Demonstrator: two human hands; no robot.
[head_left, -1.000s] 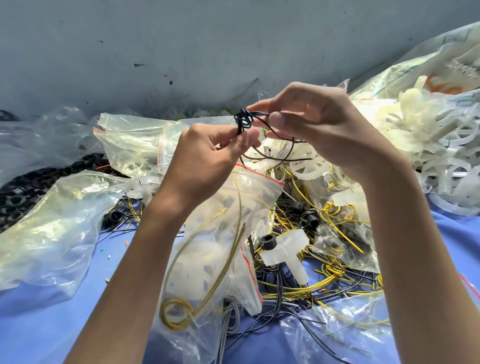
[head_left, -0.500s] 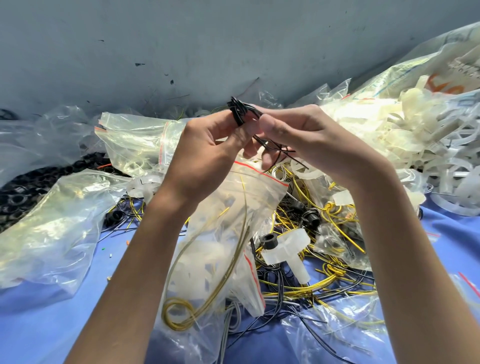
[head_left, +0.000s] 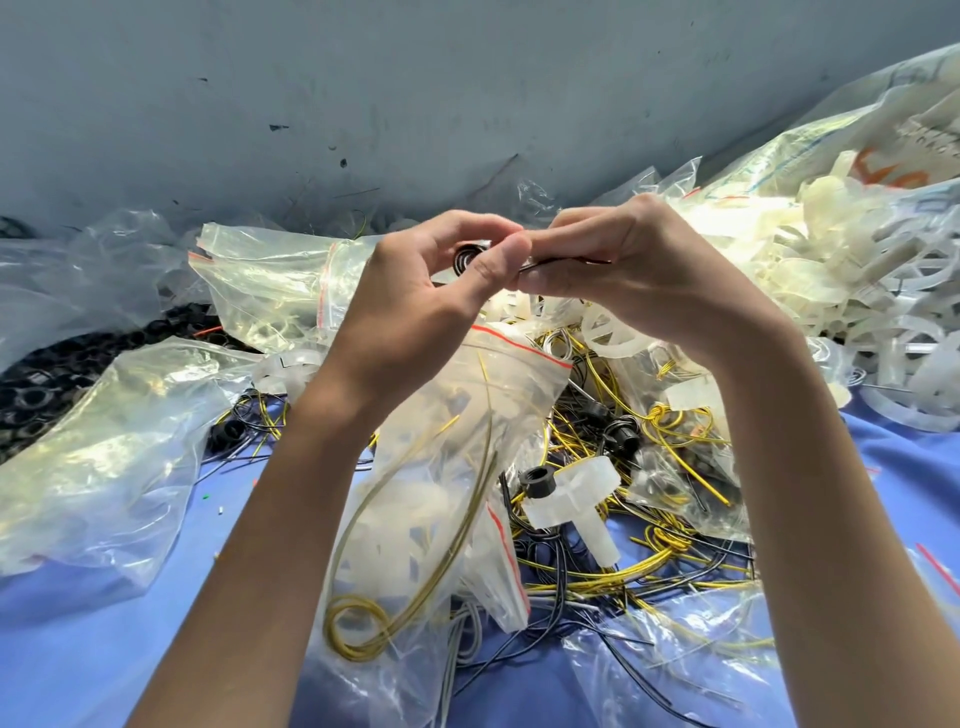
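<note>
Both hands are raised above a cluttered blue table, fingertips almost meeting. My left hand (head_left: 415, 306) curls its fingers and thumb round a small coil of black wire (head_left: 466, 258), seen in the gap between thumb and forefinger. My right hand (head_left: 634, 280) pinches the free end of the same black wire (head_left: 566, 263), which runs straight across under its fingers. Most of the wire is hidden by the fingers.
A zip bag (head_left: 467, 467) with a yellow wire loop lies below the hands. Loose yellow and black wires (head_left: 623, 561), a white plastic part with a black nut (head_left: 571, 493), bags (head_left: 104, 467), black rings (head_left: 47, 374) and white plastic pieces (head_left: 857, 291) crowd the blue table (head_left: 78, 649). A grey wall (head_left: 363, 104) stands behind.
The hands have drawn together. The black wire bundle, earlier sticking up between the fingertips with loose loops hanging, is now wound into a coil inside my left hand; the right holds its end taut.
</note>
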